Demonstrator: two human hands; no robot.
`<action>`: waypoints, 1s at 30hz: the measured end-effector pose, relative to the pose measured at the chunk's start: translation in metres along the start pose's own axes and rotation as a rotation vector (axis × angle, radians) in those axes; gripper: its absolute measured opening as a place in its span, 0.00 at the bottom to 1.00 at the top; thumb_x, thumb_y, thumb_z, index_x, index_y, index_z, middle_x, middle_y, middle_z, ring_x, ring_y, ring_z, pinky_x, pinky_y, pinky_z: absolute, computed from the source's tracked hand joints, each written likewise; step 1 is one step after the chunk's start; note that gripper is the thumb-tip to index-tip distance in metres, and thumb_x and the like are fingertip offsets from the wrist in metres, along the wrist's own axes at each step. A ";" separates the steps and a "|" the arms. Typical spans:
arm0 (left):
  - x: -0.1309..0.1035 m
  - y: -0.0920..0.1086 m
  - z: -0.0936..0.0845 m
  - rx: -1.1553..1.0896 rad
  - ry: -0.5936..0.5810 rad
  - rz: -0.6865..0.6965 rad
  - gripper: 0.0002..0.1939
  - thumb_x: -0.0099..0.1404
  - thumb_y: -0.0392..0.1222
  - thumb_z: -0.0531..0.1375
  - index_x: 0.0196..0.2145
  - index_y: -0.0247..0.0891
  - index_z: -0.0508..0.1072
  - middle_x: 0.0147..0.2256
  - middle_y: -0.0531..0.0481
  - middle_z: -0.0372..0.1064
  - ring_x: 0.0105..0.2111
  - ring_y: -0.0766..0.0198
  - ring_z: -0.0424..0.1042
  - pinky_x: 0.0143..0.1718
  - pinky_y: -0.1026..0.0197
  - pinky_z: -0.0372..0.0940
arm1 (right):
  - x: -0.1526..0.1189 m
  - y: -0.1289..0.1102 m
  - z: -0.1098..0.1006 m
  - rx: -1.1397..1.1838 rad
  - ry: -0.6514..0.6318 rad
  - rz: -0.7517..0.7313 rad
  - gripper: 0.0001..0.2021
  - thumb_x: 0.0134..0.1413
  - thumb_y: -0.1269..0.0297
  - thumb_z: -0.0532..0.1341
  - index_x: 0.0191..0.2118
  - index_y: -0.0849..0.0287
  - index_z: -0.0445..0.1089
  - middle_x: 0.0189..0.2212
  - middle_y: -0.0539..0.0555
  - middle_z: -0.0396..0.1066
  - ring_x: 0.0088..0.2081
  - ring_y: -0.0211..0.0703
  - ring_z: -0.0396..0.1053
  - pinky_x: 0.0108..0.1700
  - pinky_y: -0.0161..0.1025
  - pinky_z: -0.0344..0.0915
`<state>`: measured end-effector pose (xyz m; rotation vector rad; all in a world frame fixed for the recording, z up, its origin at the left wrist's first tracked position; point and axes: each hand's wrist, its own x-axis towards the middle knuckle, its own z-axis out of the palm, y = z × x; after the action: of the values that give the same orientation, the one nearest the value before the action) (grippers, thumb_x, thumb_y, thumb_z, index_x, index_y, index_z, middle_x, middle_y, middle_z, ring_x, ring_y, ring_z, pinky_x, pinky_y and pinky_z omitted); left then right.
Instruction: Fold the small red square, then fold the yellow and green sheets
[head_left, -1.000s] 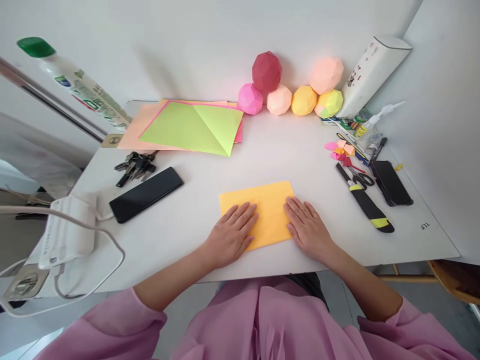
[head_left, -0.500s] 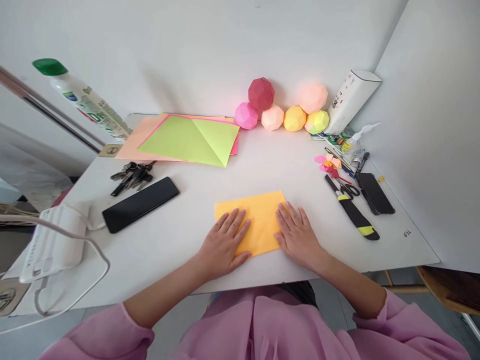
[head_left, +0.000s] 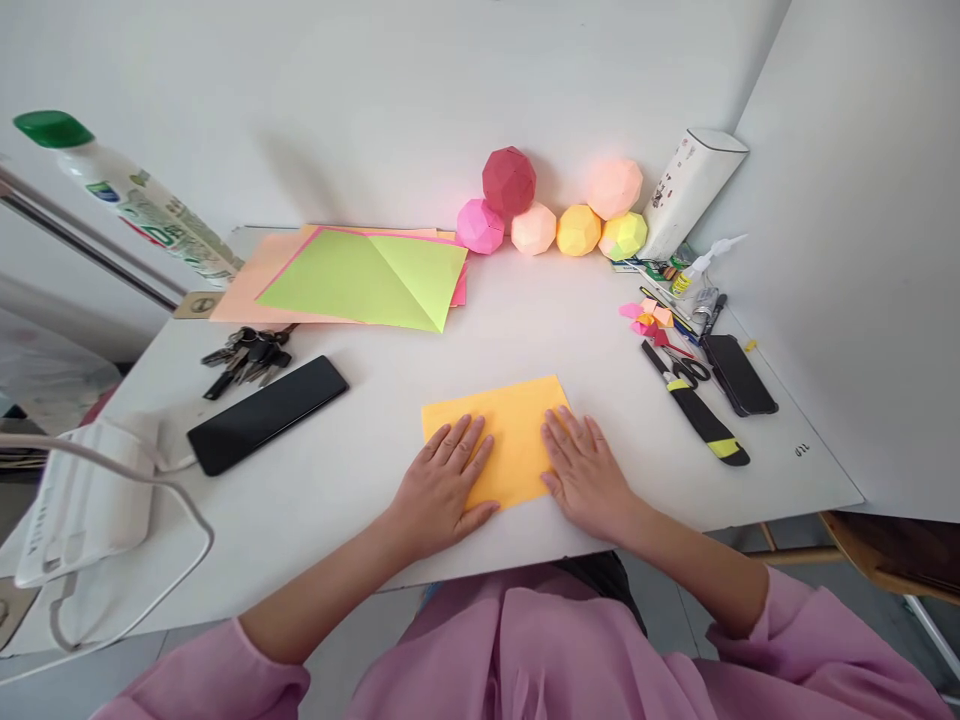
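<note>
From the head view, saw yellow paper (head_left: 516, 440) flat at the near middle of the counter (head_left: 300, 500). Rested left hand (head_left: 431, 500) on its left side, right hand (head_left: 592, 488) on its right, fingers loosely spread. Likely risked skewing or wrinkling it through uneven pressure.

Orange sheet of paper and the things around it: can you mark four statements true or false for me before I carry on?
1. The left hand and right hand both rest on the orange sheet of paper. True.
2. The dark red faceted ball sits above the yellow one. False: it is above the bright pink faceted ball.
3. The black-handled scissors lie left of the sheet. False: they lie right of it.
4. A green-capped white bottle stands at far left. True.
</note>
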<state>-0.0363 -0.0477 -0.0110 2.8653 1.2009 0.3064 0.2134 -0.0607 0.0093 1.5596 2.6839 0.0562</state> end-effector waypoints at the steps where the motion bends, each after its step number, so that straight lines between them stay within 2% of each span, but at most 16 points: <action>1: 0.000 0.000 0.001 -0.003 0.003 0.001 0.38 0.67 0.62 0.45 0.64 0.30 0.53 0.66 0.35 0.42 0.66 0.46 0.40 0.63 0.45 0.41 | -0.007 0.012 0.002 -0.023 -0.001 0.043 0.28 0.65 0.56 0.45 0.65 0.69 0.51 0.66 0.61 0.45 0.67 0.54 0.38 0.65 0.58 0.42; 5: -0.003 -0.001 0.003 -0.015 0.028 0.008 0.38 0.67 0.62 0.46 0.64 0.30 0.52 0.66 0.35 0.43 0.66 0.46 0.40 0.63 0.45 0.41 | -0.028 0.051 0.005 -0.048 0.017 0.146 0.27 0.65 0.60 0.45 0.65 0.69 0.49 0.66 0.63 0.46 0.67 0.55 0.38 0.64 0.59 0.45; 7: -0.004 -0.002 0.005 -0.021 0.043 0.012 0.38 0.67 0.61 0.47 0.64 0.31 0.52 0.66 0.35 0.43 0.66 0.46 0.40 0.64 0.46 0.41 | -0.032 0.059 0.001 0.021 0.074 0.123 0.27 0.65 0.61 0.46 0.65 0.69 0.48 0.66 0.65 0.47 0.67 0.56 0.39 0.63 0.58 0.49; 9: -0.002 -0.003 0.006 -0.025 0.051 0.017 0.38 0.67 0.61 0.48 0.65 0.32 0.51 0.66 0.36 0.43 0.66 0.46 0.41 0.64 0.46 0.41 | -0.029 0.058 -0.005 0.148 0.183 0.043 0.25 0.64 0.63 0.47 0.64 0.67 0.53 0.64 0.65 0.52 0.66 0.53 0.43 0.62 0.55 0.54; 12: 0.009 -0.009 0.005 -0.023 0.049 0.045 0.39 0.66 0.63 0.48 0.64 0.31 0.54 0.65 0.35 0.44 0.66 0.46 0.42 0.63 0.46 0.43 | -0.016 0.043 -0.013 0.350 0.291 -0.194 0.18 0.64 0.69 0.47 0.56 0.59 0.65 0.56 0.61 0.63 0.61 0.46 0.56 0.58 0.49 0.62; 14: 0.018 -0.015 0.004 -0.022 0.047 0.074 0.39 0.66 0.63 0.48 0.63 0.30 0.57 0.65 0.34 0.46 0.65 0.46 0.44 0.63 0.46 0.44 | -0.005 0.031 -0.014 0.404 0.265 -0.312 0.16 0.64 0.70 0.48 0.51 0.58 0.69 0.53 0.60 0.66 0.57 0.45 0.60 0.56 0.49 0.64; 15: 0.021 -0.018 0.003 -0.017 0.049 0.077 0.38 0.66 0.64 0.47 0.62 0.30 0.59 0.65 0.34 0.47 0.65 0.46 0.44 0.63 0.45 0.44 | -0.001 0.026 -0.013 0.410 0.248 -0.326 0.16 0.64 0.69 0.48 0.49 0.59 0.70 0.53 0.60 0.66 0.56 0.46 0.61 0.56 0.49 0.64; 18: 0.020 -0.030 0.001 0.007 0.047 0.047 0.34 0.68 0.62 0.46 0.60 0.34 0.62 0.64 0.38 0.49 0.65 0.47 0.44 0.63 0.44 0.44 | 0.006 0.021 -0.009 0.418 0.228 -0.276 0.15 0.64 0.69 0.49 0.48 0.61 0.71 0.53 0.60 0.66 0.55 0.48 0.61 0.55 0.50 0.64; 23: -0.007 -0.043 -0.005 0.014 -0.002 -0.003 0.29 0.71 0.55 0.45 0.64 0.40 0.55 0.66 0.44 0.46 0.66 0.49 0.43 0.63 0.44 0.41 | 0.008 0.014 -0.013 0.343 0.189 -0.200 0.15 0.63 0.68 0.49 0.49 0.60 0.69 0.52 0.60 0.66 0.52 0.50 0.61 0.53 0.51 0.63; 27: -0.015 -0.045 -0.010 0.012 -0.065 -0.031 0.30 0.70 0.55 0.45 0.65 0.41 0.52 0.66 0.45 0.42 0.66 0.49 0.41 0.63 0.43 0.39 | 0.027 -0.028 -0.025 0.113 0.047 -0.036 0.22 0.61 0.61 0.52 0.57 0.67 0.63 0.48 0.67 0.66 0.48 0.59 0.61 0.47 0.58 0.62; 30: -0.013 -0.044 -0.010 0.000 -0.089 -0.042 0.31 0.70 0.56 0.45 0.65 0.42 0.52 0.67 0.45 0.41 0.66 0.49 0.39 0.63 0.43 0.37 | 0.049 -0.067 -0.028 0.046 -0.030 0.020 0.28 0.62 0.57 0.51 0.61 0.73 0.57 0.56 0.74 0.60 0.55 0.65 0.56 0.50 0.61 0.59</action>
<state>-0.0779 -0.0270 -0.0075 2.8164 1.2441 0.1763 0.1292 -0.0518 0.0336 1.5870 2.6651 -0.0285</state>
